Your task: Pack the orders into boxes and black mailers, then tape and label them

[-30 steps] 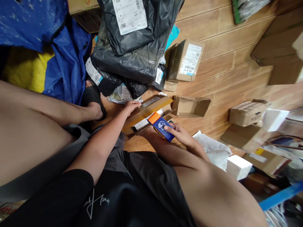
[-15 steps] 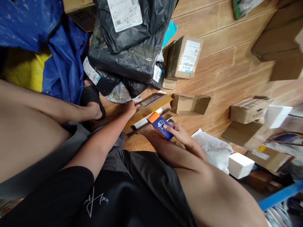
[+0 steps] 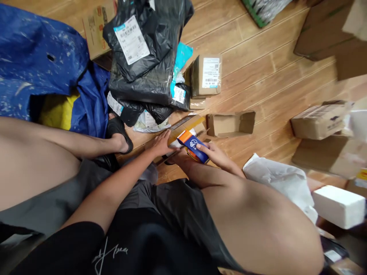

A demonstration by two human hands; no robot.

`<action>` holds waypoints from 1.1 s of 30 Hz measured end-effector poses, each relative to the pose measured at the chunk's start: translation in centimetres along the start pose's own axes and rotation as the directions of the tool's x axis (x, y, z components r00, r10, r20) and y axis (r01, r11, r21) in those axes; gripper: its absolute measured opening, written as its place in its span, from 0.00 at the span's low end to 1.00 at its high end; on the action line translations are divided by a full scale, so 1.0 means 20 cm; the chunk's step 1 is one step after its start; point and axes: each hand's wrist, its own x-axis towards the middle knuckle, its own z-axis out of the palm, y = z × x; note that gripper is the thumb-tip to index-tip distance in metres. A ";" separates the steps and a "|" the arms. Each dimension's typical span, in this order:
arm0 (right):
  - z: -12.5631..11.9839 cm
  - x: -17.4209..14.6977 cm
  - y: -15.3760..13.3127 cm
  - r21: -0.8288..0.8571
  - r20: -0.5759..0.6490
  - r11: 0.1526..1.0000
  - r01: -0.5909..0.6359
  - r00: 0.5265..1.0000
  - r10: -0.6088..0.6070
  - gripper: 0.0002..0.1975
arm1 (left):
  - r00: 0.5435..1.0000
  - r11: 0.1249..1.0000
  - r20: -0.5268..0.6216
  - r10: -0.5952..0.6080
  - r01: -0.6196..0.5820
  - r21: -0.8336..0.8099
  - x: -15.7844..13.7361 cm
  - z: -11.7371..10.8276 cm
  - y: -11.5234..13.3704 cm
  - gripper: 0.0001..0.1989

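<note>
A long cardboard box (image 3: 185, 125) with shiny yellow-brown tape along it lies on the floor between my feet. My left hand (image 3: 160, 144) is closed on its near left end, fingers bent over the edge. In my right hand (image 3: 211, 152) is a blue and orange tape dispenser (image 3: 192, 144) with a white elephant print, thumb on top. It is tilted above the box's right part, hiding some of it. My right lower leg partly covers the box's underside.
Black plastic parcels (image 3: 143, 86) with labels are stacked beyond the box. A labelled carton (image 3: 206, 76) and an open cardboard tray (image 3: 229, 126) stand to the right. A blue tarp bag (image 3: 43, 61) lies at left; a white bag (image 3: 275, 179) and white block (image 3: 338, 206) lie at right.
My left hand has shifted from the box's far side to its near left end. The tape dispenser stays over the box in my right hand. The camera view has turned slightly.
</note>
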 end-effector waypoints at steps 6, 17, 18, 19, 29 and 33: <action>-0.04 0.04 0.06 0.044 -0.060 0.999 0.000 0.998 0.003 0.34 | 0.997 0.988 0.053 0.053 -0.060 0.141 -0.04 0.04 0.06 0.66; 0.01 0.05 0.12 0.046 -0.051 0.997 0.059 0.997 -0.056 0.33 | 0.988 0.829 -0.013 0.156 -0.124 0.546 -0.13 0.18 -0.03 0.37; 0.02 0.05 0.14 0.046 -0.047 0.997 0.061 0.997 -0.059 0.33 | 0.987 0.828 -0.011 0.160 -0.128 0.546 -0.12 0.17 -0.04 0.37; 0.02 0.06 0.16 0.046 -0.044 0.997 0.064 0.997 -0.062 0.33 | 0.986 0.827 -0.009 0.164 -0.132 0.547 -0.12 0.17 -0.06 0.37; 0.05 0.06 0.29 0.058 -0.019 0.993 0.104 0.994 -0.103 0.32 | 0.977 0.785 0.033 0.210 -0.188 0.590 -0.11 0.20 -0.08 0.61; 0.07 0.06 0.31 0.086 -0.012 0.990 0.113 0.994 -0.113 0.31 | 0.984 0.803 0.012 0.178 -0.152 0.577 -0.11 0.21 -0.08 0.57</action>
